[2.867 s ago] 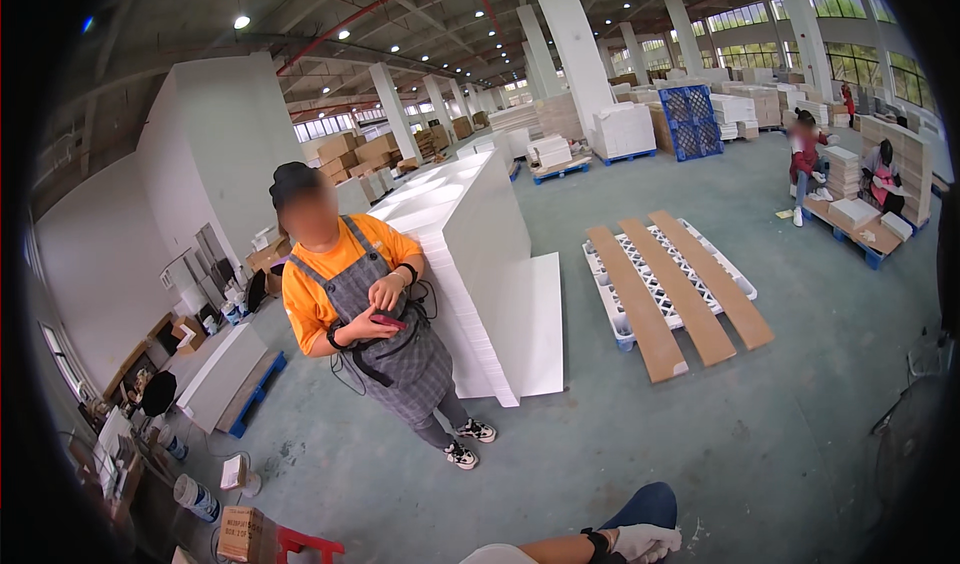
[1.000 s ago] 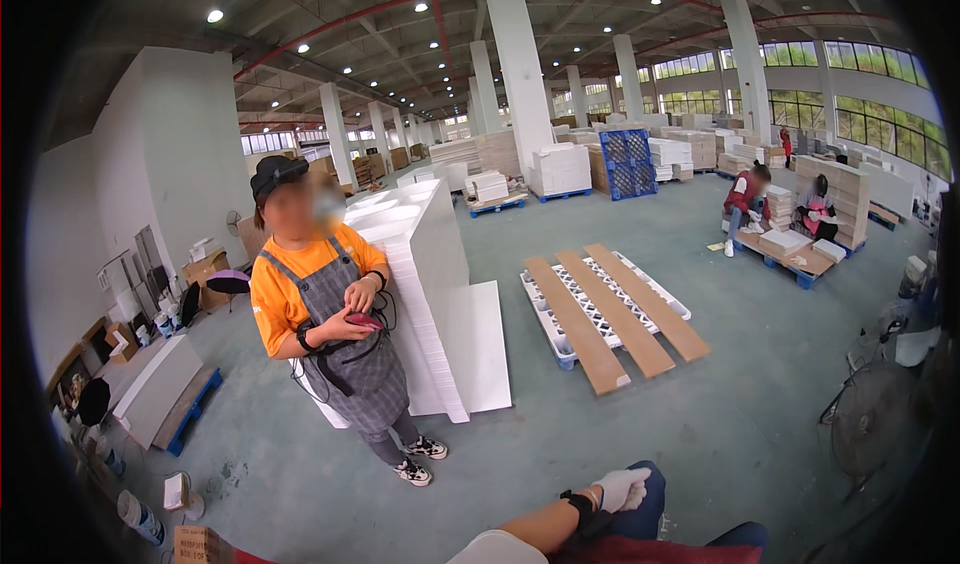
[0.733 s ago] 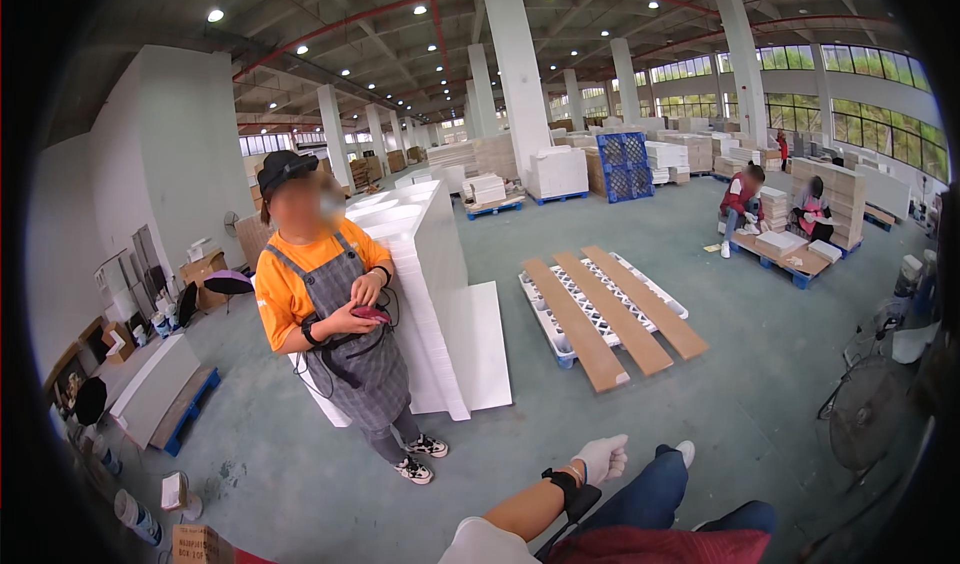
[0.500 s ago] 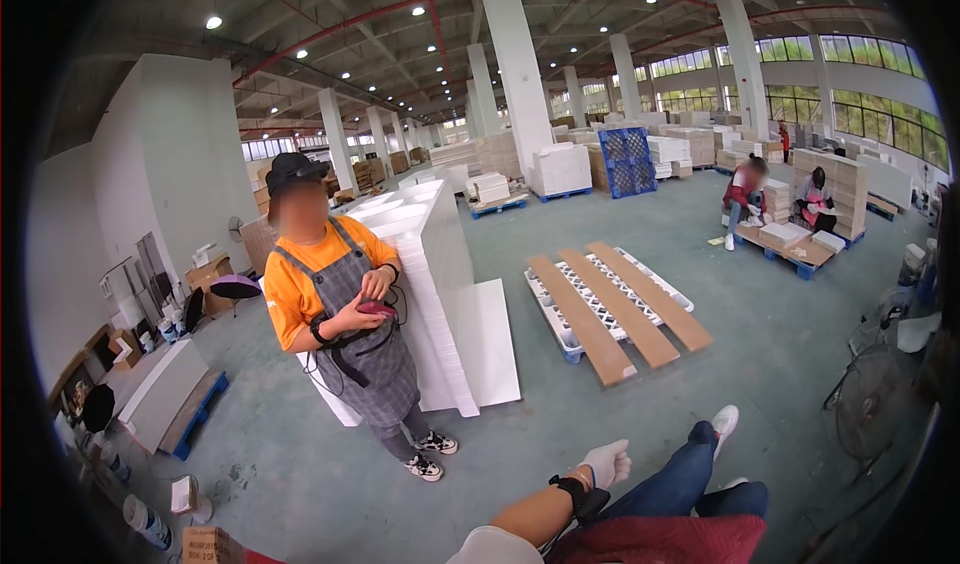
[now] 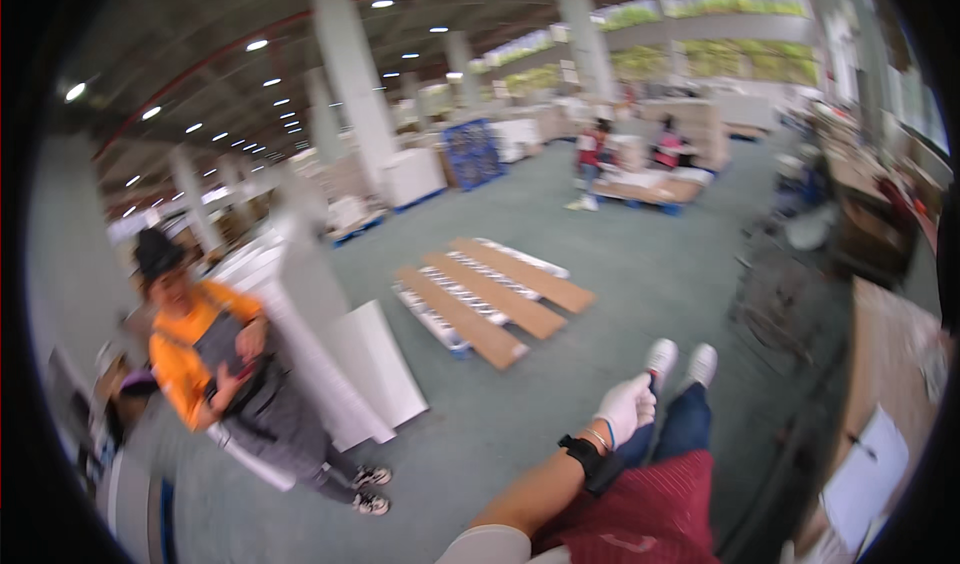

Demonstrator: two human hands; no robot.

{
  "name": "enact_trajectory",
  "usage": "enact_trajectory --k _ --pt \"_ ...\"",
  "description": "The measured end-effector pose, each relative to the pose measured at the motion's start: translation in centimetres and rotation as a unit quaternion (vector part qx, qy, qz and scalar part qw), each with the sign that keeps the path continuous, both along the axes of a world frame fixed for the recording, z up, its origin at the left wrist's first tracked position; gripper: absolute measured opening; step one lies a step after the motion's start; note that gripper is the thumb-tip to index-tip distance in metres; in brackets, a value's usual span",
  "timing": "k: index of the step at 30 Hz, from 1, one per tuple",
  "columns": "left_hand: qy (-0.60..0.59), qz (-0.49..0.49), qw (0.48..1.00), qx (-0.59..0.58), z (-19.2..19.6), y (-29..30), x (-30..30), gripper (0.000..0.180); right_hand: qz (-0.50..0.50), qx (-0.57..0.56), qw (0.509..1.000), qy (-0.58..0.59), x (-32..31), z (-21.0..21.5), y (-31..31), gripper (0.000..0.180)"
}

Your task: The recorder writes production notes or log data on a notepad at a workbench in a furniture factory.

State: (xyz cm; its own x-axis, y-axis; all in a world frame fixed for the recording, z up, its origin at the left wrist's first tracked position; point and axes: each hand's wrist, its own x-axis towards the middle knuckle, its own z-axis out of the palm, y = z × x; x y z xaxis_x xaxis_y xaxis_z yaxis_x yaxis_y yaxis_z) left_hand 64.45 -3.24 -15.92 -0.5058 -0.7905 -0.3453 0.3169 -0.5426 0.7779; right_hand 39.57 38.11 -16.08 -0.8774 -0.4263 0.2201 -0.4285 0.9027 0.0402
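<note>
My left hand (image 5: pixel 625 409) wears a white glove and is held out in front of my red apron (image 5: pixel 650 509), above my legs. Its fingers are curled closed. A small reddish spot shows by the fingertips, too blurred to tell whether it is something held. A black band with a dark device (image 5: pixel 592 461) sits around the left wrist. My right hand is out of the picture. Beyond the hand, apart from it, three brown boards (image 5: pixel 505 299) lie side by side on a white pallet (image 5: pixel 432 316) on the floor.
On the left a person in an orange shirt (image 5: pixel 180 364) stands beside a tall stack of white panels (image 5: pixel 310 324). A fan (image 5: pixel 775 304) stands to the right, near a workbench (image 5: pixel 870 354) with white sheets (image 5: pixel 868 474). Two people sit by a loaded pallet (image 5: pixel 650 192) farther back.
My view has swung right, so the boards and the person in orange sit farther left and the workbench shows. My left hand is raised higher in the picture, still closed.
</note>
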Motion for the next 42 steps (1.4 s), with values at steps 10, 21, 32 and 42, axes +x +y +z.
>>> enact_trajectory --k 10,21,32,42 --pt "-0.12 -0.253 0.948 -0.151 6.1 7.7 -11.4 0.026 -0.057 -0.058 0.989 -0.126 -0.4 1.1 -0.9 0.094" --pt "-0.154 -0.344 0.914 -0.149 4.4 9.9 -23.5 0.023 -0.013 -0.092 0.994 -0.063 -1.9 0.2 -0.3 0.085" --pt "-0.235 -0.404 0.604 -0.646 -0.6 20.7 -33.2 0.044 -0.017 -0.101 0.991 -0.086 -2.5 0.5 0.0 0.082" --pt "-0.277 -0.37 0.701 -0.544 -2.0 24.2 -35.1 0.05 0.002 -0.209 0.978 -0.006 -3.0 -1.4 0.6 0.035"
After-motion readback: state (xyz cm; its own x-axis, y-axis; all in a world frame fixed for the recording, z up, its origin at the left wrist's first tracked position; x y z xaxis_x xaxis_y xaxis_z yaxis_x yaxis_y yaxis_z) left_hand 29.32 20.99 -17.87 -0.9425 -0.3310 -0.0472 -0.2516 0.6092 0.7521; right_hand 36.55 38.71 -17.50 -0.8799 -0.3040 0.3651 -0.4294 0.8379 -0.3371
